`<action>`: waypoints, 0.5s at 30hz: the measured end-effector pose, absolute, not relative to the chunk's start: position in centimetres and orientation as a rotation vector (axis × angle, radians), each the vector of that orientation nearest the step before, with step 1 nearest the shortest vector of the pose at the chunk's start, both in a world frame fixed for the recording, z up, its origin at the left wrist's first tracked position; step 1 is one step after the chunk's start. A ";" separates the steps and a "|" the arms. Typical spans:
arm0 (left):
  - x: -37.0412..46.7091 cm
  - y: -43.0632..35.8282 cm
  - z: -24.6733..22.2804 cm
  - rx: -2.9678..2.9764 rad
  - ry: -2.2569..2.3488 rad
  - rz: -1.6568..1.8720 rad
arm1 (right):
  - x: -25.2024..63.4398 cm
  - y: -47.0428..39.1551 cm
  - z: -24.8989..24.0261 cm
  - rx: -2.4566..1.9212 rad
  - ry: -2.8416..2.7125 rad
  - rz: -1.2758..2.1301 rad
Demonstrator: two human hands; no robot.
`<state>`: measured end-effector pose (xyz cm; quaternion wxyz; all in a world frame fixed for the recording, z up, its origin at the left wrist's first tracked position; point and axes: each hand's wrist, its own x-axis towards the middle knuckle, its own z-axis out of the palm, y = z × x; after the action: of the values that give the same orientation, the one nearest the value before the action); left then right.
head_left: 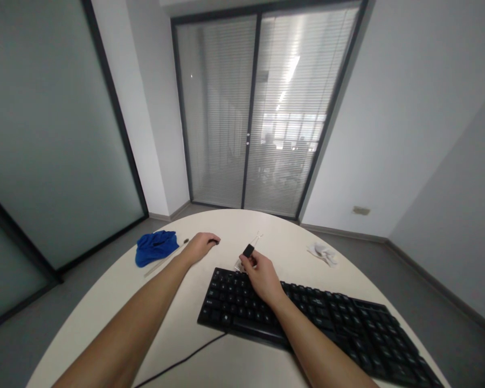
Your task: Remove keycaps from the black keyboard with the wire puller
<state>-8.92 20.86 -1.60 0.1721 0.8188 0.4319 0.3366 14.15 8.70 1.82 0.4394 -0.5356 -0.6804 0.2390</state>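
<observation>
My right hand pinches a small black object just beyond the upper left part of a black keyboard. A small clear or silvery item lies beside those fingers, partly hidden. Past the black object are thin white sticks. My left hand rests on the table with its fingers curled round a small dark thing, mostly hidden. Left of that hand are a blue cloth, a long pale stick and a small dark round piece.
A round cream table bears everything. Crumpled white tissue lies at its right side. A black cable runs from the keyboard toward the near edge. Glass doors with blinds stand beyond the table.
</observation>
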 end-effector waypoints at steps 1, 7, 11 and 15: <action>-8.8 21.0 -1.6 2.341 1.222 0.943 | 14.1 8.7 1.8 -1.330 -1.691 0.594; -8.0 21.6 -2.2 2.410 1.244 0.896 | 14.1 8.9 1.6 -1.338 -1.694 0.592; -7.9 21.7 -2.4 2.434 1.268 0.876 | 14.1 8.8 1.8 -1.332 -1.693 0.587; -7.9 21.5 -2.3 2.446 1.277 0.854 | 14.1 8.6 2.0 -1.334 -1.692 0.597</action>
<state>-7.92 21.47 -2.32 0.1262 0.8400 0.4387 0.2933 14.11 8.60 2.04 0.4375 -0.5365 -0.6806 0.2399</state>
